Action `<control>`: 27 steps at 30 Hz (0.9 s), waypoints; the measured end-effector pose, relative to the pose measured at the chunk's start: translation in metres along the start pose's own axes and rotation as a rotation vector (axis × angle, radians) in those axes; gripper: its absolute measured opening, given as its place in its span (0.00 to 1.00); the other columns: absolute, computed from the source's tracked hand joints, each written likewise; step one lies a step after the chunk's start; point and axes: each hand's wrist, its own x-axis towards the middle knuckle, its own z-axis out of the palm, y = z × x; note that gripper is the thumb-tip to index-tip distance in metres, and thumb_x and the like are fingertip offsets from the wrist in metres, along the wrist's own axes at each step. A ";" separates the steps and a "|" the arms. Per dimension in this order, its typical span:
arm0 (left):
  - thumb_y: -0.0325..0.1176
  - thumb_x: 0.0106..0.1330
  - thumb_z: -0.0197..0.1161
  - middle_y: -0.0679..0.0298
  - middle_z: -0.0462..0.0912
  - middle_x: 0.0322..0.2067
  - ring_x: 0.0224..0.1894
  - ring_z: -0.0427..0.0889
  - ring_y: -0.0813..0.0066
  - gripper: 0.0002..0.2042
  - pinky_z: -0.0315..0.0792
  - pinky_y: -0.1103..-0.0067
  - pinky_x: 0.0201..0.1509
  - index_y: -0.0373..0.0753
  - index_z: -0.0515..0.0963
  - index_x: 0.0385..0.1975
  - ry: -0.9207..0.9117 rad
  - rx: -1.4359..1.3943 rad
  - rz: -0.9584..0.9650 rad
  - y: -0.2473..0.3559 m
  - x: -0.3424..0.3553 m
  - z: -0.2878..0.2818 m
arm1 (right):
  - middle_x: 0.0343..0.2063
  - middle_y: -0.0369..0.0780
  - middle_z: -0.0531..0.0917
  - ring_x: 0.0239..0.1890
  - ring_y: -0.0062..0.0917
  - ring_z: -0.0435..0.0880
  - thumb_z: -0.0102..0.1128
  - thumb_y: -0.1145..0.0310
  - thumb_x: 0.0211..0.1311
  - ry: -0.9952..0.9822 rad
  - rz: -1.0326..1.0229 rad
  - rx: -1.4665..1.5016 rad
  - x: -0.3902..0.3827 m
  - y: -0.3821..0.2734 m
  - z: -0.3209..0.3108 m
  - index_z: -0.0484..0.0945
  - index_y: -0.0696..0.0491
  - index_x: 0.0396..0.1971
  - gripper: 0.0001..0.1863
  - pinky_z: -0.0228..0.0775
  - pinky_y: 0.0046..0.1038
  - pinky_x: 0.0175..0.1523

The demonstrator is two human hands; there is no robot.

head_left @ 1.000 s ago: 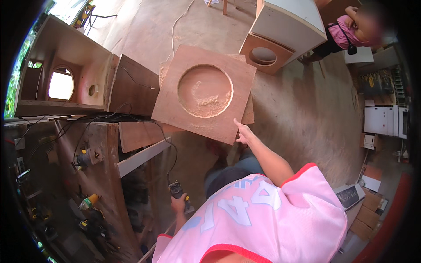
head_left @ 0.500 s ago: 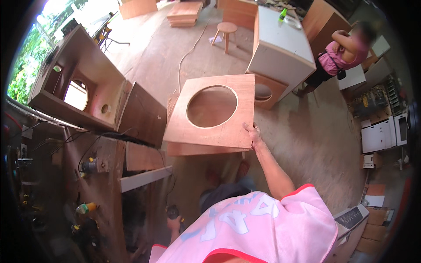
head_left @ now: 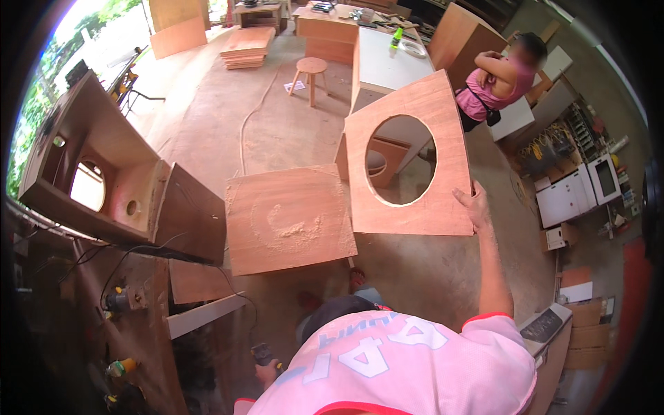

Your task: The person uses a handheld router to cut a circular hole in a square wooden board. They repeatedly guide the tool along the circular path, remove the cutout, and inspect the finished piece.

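My right hand grips the lower right edge of a square plywood panel with a large round hole cut through it. The panel is tilted up, and the white cabinet shows through its hole. A second plywood board lies left of it, with a curved trace and heaps of sawdust on its top. Low beside my body, my left hand is closed round a dark handheld power tool, whose exact kind I cannot make out. My shirt partly hides that arm.
An open wooden speaker box stands left, beside a workbench with cords and tools. A wooden stool, stacked plywood sheets and a white-topped cabinet stand farther off. Another person stands at the right with folded arms.
My right hand has lifted the holed panel off the board and carried it to the right, tilting it upward. The sawdust-covered board is now exposed. My left hand stays low with the tool.
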 end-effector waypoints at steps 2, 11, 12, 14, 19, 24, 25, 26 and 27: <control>0.48 0.40 0.78 0.43 0.85 0.48 0.53 0.84 0.45 0.37 0.77 0.60 0.58 0.31 0.78 0.51 0.020 -0.005 0.031 0.012 0.000 0.003 | 0.40 0.41 0.85 0.41 0.22 0.84 0.71 0.69 0.60 0.020 -0.062 -0.048 0.006 0.010 -0.023 0.77 0.62 0.46 0.18 0.78 0.28 0.46; 0.51 0.42 0.78 0.47 0.86 0.48 0.52 0.85 0.48 0.36 0.77 0.60 0.58 0.35 0.79 0.51 0.097 0.102 -0.036 0.050 -0.020 0.016 | 0.26 0.49 0.79 0.33 0.41 0.79 0.71 0.65 0.57 0.087 -0.027 -0.632 0.049 0.210 -0.020 0.72 0.57 0.35 0.17 0.72 0.38 0.38; 0.52 0.42 0.78 0.47 0.86 0.47 0.51 0.85 0.48 0.36 0.77 0.60 0.58 0.35 0.79 0.51 0.125 0.128 -0.030 0.057 -0.031 0.020 | 0.26 0.53 0.80 0.32 0.53 0.81 0.71 0.64 0.58 0.090 0.010 -0.665 0.055 0.237 -0.011 0.71 0.57 0.34 0.18 0.73 0.43 0.38; 0.51 0.42 0.78 0.47 0.86 0.47 0.51 0.85 0.48 0.37 0.77 0.60 0.58 0.35 0.79 0.51 0.129 0.167 -0.047 0.073 -0.055 0.018 | 0.28 0.55 0.81 0.35 0.57 0.80 0.71 0.63 0.58 0.096 0.068 -0.697 0.064 0.291 0.017 0.70 0.56 0.35 0.18 0.72 0.48 0.38; 0.50 0.43 0.77 0.46 0.87 0.47 0.52 0.85 0.46 0.35 0.76 0.59 0.57 0.37 0.79 0.51 0.151 0.250 -0.052 0.117 -0.121 0.021 | 0.33 0.54 0.82 0.42 0.57 0.82 0.67 0.64 0.61 -0.038 0.228 -0.642 0.078 0.406 0.085 0.72 0.55 0.38 0.14 0.72 0.53 0.43; 0.46 0.45 0.77 0.52 0.88 0.43 0.46 0.87 0.56 0.29 0.77 0.65 0.54 0.38 0.81 0.47 0.140 0.420 -0.043 0.147 -0.167 0.037 | 0.39 0.53 0.81 0.43 0.58 0.81 0.64 0.67 0.63 -0.102 0.183 -0.590 0.064 0.481 0.141 0.70 0.56 0.38 0.13 0.73 0.54 0.44; 0.47 0.44 0.77 0.51 0.88 0.43 0.47 0.87 0.53 0.30 0.77 0.63 0.54 0.38 0.80 0.47 0.114 0.363 -0.046 0.151 -0.171 0.042 | 0.40 0.54 0.81 0.43 0.58 0.81 0.64 0.67 0.64 -0.125 0.200 -0.584 0.059 0.491 0.152 0.70 0.56 0.39 0.13 0.73 0.54 0.44; 0.48 0.43 0.78 0.50 0.88 0.43 0.47 0.87 0.51 0.31 0.77 0.62 0.54 0.38 0.80 0.47 0.104 0.330 -0.040 0.154 -0.177 0.044 | 0.43 0.53 0.80 0.43 0.59 0.80 0.62 0.66 0.66 -0.169 0.171 -0.598 0.051 0.501 0.161 0.70 0.56 0.40 0.12 0.74 0.55 0.45; 0.49 0.42 0.79 0.49 0.88 0.42 0.47 0.87 0.48 0.32 0.77 0.60 0.54 0.38 0.80 0.47 0.094 0.297 -0.031 0.156 -0.179 0.047 | 0.47 0.53 0.79 0.44 0.59 0.81 0.61 0.64 0.68 -0.206 0.248 -0.580 0.041 0.509 0.169 0.71 0.56 0.42 0.13 0.75 0.54 0.45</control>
